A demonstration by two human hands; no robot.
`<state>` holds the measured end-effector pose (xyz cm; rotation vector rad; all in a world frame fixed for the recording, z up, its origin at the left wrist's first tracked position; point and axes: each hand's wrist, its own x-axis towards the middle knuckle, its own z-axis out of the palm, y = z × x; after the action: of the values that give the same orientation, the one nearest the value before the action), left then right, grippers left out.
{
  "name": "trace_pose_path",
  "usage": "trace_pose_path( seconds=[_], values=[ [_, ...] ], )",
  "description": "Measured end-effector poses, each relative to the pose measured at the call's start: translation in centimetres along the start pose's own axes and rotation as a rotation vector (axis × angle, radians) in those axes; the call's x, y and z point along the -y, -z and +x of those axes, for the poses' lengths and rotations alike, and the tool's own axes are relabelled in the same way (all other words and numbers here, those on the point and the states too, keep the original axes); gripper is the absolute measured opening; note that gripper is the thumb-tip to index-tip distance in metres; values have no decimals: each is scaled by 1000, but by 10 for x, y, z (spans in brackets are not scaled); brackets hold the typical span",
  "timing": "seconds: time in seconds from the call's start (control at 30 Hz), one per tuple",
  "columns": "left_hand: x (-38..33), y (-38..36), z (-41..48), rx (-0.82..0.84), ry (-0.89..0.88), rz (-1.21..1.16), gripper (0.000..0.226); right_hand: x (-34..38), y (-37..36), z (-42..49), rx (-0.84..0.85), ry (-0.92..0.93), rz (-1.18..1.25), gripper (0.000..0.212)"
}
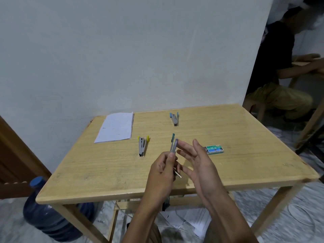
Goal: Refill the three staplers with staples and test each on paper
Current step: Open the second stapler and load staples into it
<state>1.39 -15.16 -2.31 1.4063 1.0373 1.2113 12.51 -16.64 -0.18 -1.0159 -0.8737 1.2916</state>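
My left hand (162, 168) grips a small metal stapler with a teal end (173, 145), held upright above the wooden table (105, 172). My right hand (196, 158) is beside it, fingers spread, with fingertips touching the stapler's upper part. A stapler with yellow ends (142, 146) lies on the table to the left. A third stapler with blue ends (174, 119) lies farther back. A green box of staples (214, 149) sits just right of my right hand. A sheet of white paper (115, 127) lies at the table's back left.
The table stands against a pale wall. A large blue water bottle (47, 214) stands on the floor at the front left corner. Papers lie on the floor under the table. Another person (280, 71) sits at the right behind the table.
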Motion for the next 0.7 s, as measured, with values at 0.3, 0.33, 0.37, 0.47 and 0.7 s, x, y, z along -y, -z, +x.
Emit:
trace_pose_path(
  seconds=[0.3,0.33,0.37,0.47,0.7],
  values=[
    [-5,-2,1,17,155,-245,32,-2,-4,-7,-57,38,-268,56],
    [-5,-2,1,14,182,-275,33,-4,-4,-8,-57,57,-294,57],
    [-4,-3,2,11,208,-300,34,-6,-4,-8,-60,74,-311,59],
    [-3,-3,1,14,246,-317,33,-8,-5,-6,-99,94,-269,53],
    [-9,2,13,55,-21,626,27,-16,-10,18,-174,-398,701,41]
  ],
)
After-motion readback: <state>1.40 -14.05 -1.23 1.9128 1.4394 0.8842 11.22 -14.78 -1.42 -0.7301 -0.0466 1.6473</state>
